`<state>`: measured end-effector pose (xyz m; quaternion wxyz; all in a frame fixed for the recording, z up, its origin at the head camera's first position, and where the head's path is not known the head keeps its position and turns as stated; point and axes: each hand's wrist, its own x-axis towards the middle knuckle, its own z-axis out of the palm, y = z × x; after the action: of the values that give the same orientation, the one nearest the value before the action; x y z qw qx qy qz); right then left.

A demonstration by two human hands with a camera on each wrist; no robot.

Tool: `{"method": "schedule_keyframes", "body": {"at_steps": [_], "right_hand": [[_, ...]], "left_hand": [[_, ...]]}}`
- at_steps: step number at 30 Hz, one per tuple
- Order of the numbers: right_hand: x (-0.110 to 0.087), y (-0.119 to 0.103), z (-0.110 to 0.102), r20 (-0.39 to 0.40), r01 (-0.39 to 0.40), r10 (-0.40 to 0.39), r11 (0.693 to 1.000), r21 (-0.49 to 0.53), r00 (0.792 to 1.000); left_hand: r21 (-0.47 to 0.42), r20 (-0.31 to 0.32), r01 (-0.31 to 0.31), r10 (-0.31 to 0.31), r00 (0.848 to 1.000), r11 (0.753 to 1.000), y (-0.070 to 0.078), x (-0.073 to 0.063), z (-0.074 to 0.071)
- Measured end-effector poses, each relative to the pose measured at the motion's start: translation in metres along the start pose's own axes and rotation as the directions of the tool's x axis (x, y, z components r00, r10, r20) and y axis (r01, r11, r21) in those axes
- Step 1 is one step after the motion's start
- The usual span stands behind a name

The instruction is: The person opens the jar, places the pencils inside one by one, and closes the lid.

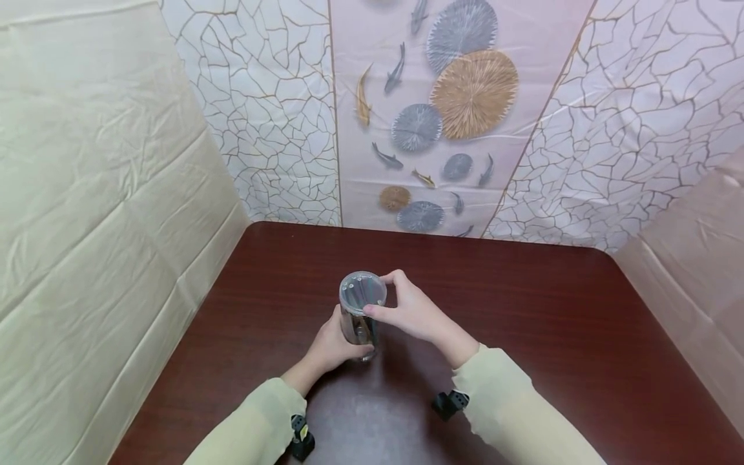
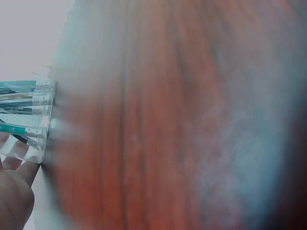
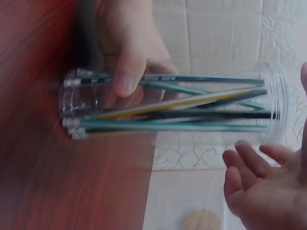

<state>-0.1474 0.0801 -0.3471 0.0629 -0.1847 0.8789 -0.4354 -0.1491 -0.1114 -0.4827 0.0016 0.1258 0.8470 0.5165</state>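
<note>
A tall clear plastic jar (image 1: 359,328) stands on the dark red-brown table, close in front of the person. Several pencils (image 3: 192,125), in green, black and yellow, lean inside it, as the right wrist view shows through its wall. Low on its side, the left hand (image 1: 331,345) grips the jar, thumb across the near face. At the top, the right hand (image 1: 414,314) holds the clear round lid (image 1: 356,298) by its rim between thumb and forefinger. The other right fingers (image 3: 247,165) curl loosely beside the jar's upper end.
The wooden table (image 1: 552,336) reaches back to a patterned cloth wall (image 1: 279,116) with fish and round leaf prints. Cream cloth panels (image 1: 99,194) rise along the left and right sides. Small black wrist cameras (image 1: 450,405) sit at both sleeves.
</note>
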Motion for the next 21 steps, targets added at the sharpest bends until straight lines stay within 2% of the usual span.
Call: {"method": "schedule_keyframes", "body": {"at_steps": [6, 8, 14, 17, 21], "right_hand": [[-0.002, 0.008, -0.01, -0.007, 0.055, -0.055, 0.998, 0.005, 0.998], [0.002, 0.011, -0.011, -0.002, 0.1, -0.1, 0.995, 0.02, 0.995], [0.017, 0.015, -0.001, 0.09, 0.233, -0.239, 0.97, 0.068, 0.967], [0.018, 0.013, 0.002, 0.109, 0.22, -0.227, 0.973, 0.074, 0.968], [0.013, 0.009, 0.001, 0.086, 0.136, -0.144, 0.987, 0.09, 0.986]], "left_hand": [[0.006, 0.003, -0.007, 0.007, 1.0, 1.0, 0.0, 0.0, 0.0], [-0.001, 0.009, -0.011, 0.011, 1.0, 1.0, 0.0, -0.001, 0.0], [-0.004, 0.027, -0.02, 0.02, 0.999, 1.0, -0.001, -0.002, 0.0], [-0.004, 0.028, -0.03, 0.03, 0.999, 1.0, -0.002, -0.001, 0.0], [0.009, 0.02, -0.034, 0.034, 0.999, 0.999, -0.003, 0.001, 0.0]]}}
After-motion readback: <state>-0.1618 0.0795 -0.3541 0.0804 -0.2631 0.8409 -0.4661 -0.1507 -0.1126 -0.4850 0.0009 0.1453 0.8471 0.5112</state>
